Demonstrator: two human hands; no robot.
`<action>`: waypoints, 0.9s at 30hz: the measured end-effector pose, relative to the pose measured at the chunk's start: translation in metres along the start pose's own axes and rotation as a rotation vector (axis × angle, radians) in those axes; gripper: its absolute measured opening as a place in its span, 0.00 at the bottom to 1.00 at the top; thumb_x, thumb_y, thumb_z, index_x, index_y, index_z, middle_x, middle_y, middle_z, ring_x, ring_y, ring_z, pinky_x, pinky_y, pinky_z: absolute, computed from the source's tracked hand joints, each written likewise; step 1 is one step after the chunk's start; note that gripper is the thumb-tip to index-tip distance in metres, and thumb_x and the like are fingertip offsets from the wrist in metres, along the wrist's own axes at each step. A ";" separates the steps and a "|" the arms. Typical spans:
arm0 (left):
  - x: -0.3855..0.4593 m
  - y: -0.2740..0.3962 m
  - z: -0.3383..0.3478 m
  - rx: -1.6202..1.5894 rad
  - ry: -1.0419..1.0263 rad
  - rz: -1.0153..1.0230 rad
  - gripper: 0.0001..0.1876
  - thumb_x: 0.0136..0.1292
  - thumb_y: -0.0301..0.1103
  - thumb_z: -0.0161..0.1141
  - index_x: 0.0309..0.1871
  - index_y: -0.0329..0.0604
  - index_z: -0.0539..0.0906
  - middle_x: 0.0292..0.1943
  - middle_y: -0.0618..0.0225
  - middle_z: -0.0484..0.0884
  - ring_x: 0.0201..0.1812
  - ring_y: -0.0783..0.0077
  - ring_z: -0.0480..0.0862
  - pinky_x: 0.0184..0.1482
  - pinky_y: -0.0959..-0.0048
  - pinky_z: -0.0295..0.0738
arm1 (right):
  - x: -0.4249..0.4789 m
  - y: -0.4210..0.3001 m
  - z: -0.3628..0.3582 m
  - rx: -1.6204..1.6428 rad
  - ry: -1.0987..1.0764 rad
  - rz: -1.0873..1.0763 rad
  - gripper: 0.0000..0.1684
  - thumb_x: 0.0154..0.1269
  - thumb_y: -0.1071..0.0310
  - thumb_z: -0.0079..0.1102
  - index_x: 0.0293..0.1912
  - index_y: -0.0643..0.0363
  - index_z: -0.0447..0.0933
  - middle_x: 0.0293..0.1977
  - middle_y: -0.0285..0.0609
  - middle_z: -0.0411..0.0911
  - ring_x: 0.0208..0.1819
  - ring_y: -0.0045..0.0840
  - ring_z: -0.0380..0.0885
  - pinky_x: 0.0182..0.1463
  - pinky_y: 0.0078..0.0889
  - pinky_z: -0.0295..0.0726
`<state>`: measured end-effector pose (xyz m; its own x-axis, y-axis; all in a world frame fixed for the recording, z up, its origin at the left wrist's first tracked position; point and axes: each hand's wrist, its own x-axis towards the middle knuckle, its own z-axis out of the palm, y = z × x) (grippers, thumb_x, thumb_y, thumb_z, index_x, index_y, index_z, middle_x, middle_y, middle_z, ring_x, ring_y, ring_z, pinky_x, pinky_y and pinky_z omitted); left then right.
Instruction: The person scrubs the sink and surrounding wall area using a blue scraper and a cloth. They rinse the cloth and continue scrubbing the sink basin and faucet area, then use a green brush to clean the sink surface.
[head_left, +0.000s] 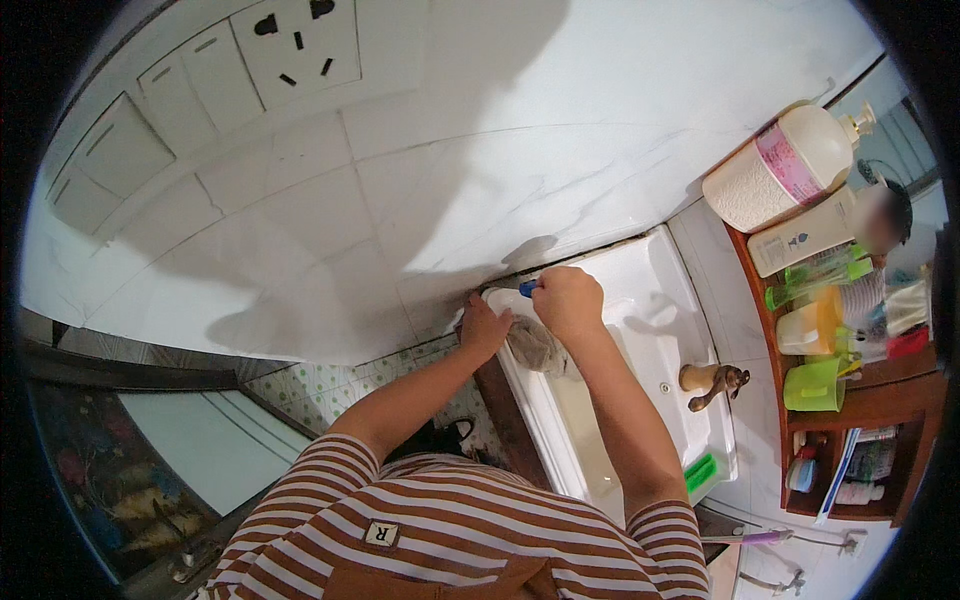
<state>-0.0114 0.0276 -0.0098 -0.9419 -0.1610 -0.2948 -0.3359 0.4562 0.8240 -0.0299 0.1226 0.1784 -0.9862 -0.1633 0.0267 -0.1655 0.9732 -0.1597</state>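
My left hand (484, 328) grips the rim at the near-wall corner of a white ceramic washbasin (660, 435), its thumb towards the inside. In my right hand (571, 300), closed in a fist, is a blue object (528, 289); only its end shows past the fingers, so its kind is hidden. A wet-looking grey-brown cloth (531, 343) lies bunched on the basin's ledge between my two hands. Pale, cloudy water (581, 420) appears to stand in the bowl, partly covered by my right forearm. A bronze-coloured faucet (709, 379) rises from the basin's back edge.
A green brush (700, 474) lies at the basin's right corner. Beyond the faucet, a wooden shelf (825, 435) carries a large pump bottle (780, 169), a squeeze bottle (802, 234) and a green cup (814, 385). White wall tiles (450, 202) rise close beside my left hand.
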 end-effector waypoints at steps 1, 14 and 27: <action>0.000 0.003 -0.001 0.013 -0.010 -0.004 0.34 0.52 0.41 0.61 0.52 0.23 0.59 0.48 0.35 0.69 0.49 0.44 0.74 0.50 0.57 0.71 | 0.002 -0.005 -0.001 -0.046 -0.032 -0.031 0.06 0.44 0.68 0.56 0.23 0.59 0.79 0.23 0.50 0.78 0.28 0.42 0.78 0.33 0.39 0.77; -0.003 0.002 -0.002 0.042 -0.004 0.016 0.36 0.53 0.45 0.60 0.54 0.24 0.60 0.49 0.40 0.70 0.51 0.45 0.72 0.51 0.56 0.70 | 0.002 -0.025 -0.004 -0.141 -0.156 0.114 0.09 0.49 0.65 0.55 0.28 0.56 0.81 0.27 0.49 0.79 0.31 0.41 0.79 0.37 0.40 0.78; 0.002 -0.001 -0.003 0.007 0.005 0.045 0.34 0.50 0.43 0.64 0.51 0.26 0.60 0.48 0.38 0.67 0.48 0.41 0.73 0.47 0.54 0.72 | -0.007 0.000 -0.003 -0.043 -0.033 0.073 0.08 0.48 0.65 0.53 0.24 0.57 0.79 0.24 0.49 0.78 0.27 0.42 0.78 0.33 0.40 0.78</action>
<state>-0.0128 0.0245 -0.0097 -0.9561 -0.1449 -0.2547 -0.2930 0.4689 0.8332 -0.0233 0.1243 0.1807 -0.9953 -0.0958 -0.0157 -0.0933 0.9887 -0.1174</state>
